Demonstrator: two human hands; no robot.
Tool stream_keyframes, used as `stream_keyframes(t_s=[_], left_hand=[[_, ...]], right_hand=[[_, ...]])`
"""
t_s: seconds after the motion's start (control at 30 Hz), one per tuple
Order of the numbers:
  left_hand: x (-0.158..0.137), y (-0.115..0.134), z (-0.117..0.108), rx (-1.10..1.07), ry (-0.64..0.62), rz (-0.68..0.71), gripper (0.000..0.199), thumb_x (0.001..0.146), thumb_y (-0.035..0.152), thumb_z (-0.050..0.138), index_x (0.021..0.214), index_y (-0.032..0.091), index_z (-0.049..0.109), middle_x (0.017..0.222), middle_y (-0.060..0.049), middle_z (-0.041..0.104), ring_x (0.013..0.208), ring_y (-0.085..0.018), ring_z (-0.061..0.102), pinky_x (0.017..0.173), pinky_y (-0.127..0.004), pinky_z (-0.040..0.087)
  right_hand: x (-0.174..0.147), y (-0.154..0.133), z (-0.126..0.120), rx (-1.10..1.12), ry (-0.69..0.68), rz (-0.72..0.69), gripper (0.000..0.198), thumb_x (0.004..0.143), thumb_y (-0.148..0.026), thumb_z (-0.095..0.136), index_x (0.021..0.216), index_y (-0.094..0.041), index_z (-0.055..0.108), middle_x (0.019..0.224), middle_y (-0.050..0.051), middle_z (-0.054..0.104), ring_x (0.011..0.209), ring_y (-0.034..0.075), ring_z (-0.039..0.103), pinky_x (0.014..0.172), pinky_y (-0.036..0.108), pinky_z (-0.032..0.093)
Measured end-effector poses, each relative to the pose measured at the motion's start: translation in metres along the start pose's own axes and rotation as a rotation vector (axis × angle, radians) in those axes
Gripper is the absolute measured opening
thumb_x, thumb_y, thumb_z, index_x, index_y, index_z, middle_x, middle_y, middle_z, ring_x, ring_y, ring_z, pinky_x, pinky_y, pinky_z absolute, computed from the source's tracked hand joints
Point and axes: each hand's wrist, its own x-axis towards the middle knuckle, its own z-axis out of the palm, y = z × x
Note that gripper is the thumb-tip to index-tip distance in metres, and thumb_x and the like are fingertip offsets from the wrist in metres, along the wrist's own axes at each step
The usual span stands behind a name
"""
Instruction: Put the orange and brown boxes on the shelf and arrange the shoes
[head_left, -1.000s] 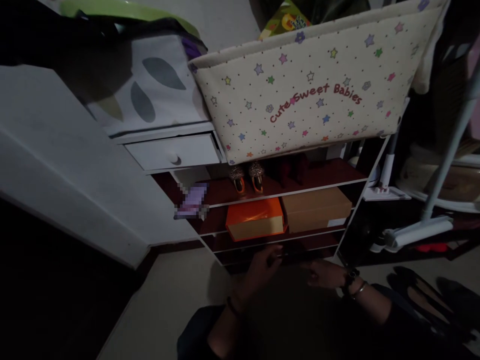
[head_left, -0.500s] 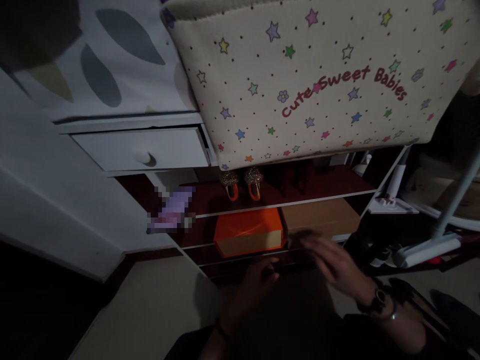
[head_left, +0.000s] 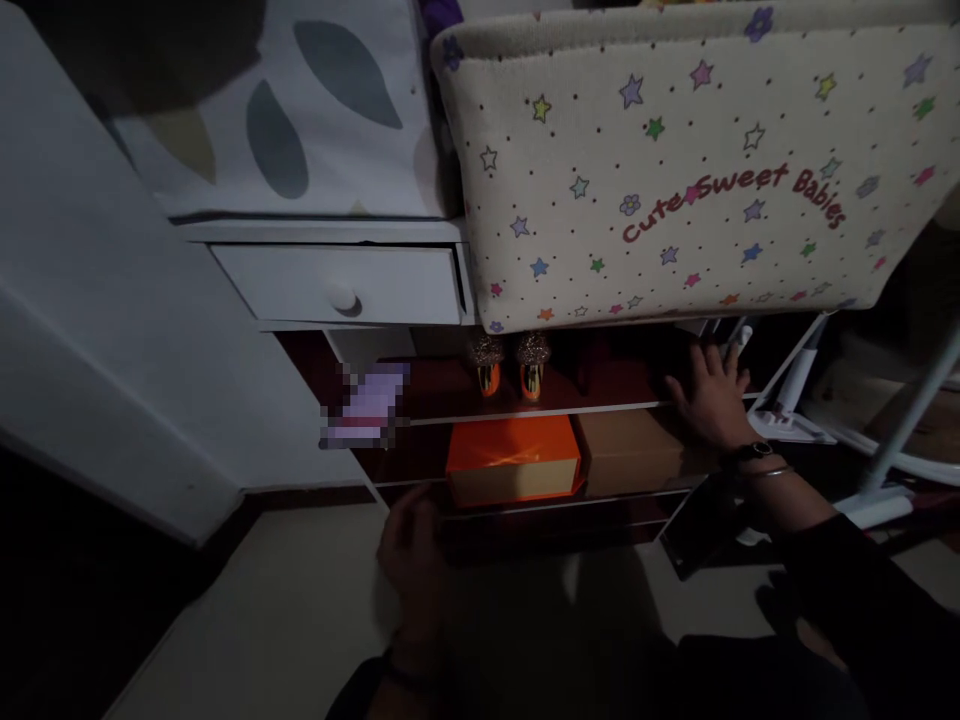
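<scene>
My right hand (head_left: 712, 395) has its fingers spread at the right end of the upper dark-red shelf (head_left: 442, 395); I cannot tell whether it presses on the surface. No object shows in it. Lower down on the left, my left hand (head_left: 409, 545) hangs in shadow near the shelf's lower left corner, fingers loosely bent and apart, holding nothing visible. Between the hands, an orange box (head_left: 514, 455) stands on the lower shelf beside a brown cardboard box (head_left: 634, 450). Above them, a pair of glittery shoes (head_left: 531, 365) with shiny gold heels sits on the upper shelf.
A cream fabric bin with stars (head_left: 675, 200) overhangs the shelves. Left of it is a white drawer (head_left: 337, 285) with a round knob. A pixelated purple item (head_left: 367, 405) sticks out at the shelf's left. A pale pole (head_left: 915, 400) slants at the right.
My right hand has moved up and forward to the upper shelf, its fingers spreading. My left hand has shifted left. The view has turned, so the furniture sits further right.
</scene>
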Motion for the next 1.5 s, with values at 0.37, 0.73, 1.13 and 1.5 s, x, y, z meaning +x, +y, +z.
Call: stream_keyframes(t_s=[0.37,0.73,1.13,1.5], left_hand=[[0.003,-0.008,0.003,-0.087,0.051,-0.071,0.036,0.084,0.039,0.073,0.115,0.020,0.072,0.094,-0.001,0.067,0.087,-0.017,0.062,0.077,-0.028,0.047],[0.002,-0.007,0.005,-0.142,0.026,-0.122,0.037,0.083,0.039,0.075,0.115,0.021,0.069,0.104,-0.003,0.069,0.097,-0.019,0.063,0.084,-0.030,0.049],[0.003,-0.002,-0.003,-0.126,-0.003,-0.168,0.040,0.080,0.040,0.074,0.116,0.022,0.067,0.102,-0.004,0.067,0.097,-0.020,0.064,0.084,-0.032,0.050],[0.002,-0.022,-0.003,-0.218,-0.088,-0.387,0.046,0.082,0.038,0.077,0.124,0.026,0.065,0.123,-0.006,0.067,0.107,-0.020,0.067,0.086,-0.032,0.053]], right_hand=[[0.012,-0.069,-0.016,-0.042,-0.006,-0.311,0.069,0.101,-0.026,0.046,0.167,-0.011,0.031,0.162,0.030,0.047,0.147,0.052,0.043,0.114,0.085,0.029],[0.011,-0.160,-0.030,0.150,-0.146,-0.948,0.082,0.097,-0.005,0.040,0.173,-0.025,0.016,0.175,0.011,0.038,0.160,0.031,0.034,0.129,0.071,0.017],[-0.004,-0.157,-0.014,0.129,-0.063,-0.569,0.067,0.094,-0.011,0.050,0.160,-0.012,0.045,0.160,0.024,0.053,0.150,0.041,0.044,0.121,0.071,0.032],[-0.015,-0.197,-0.008,0.296,-0.216,-0.776,0.085,0.088,0.001,0.050,0.169,-0.021,0.033,0.171,0.017,0.042,0.163,0.032,0.030,0.128,0.070,0.025]])
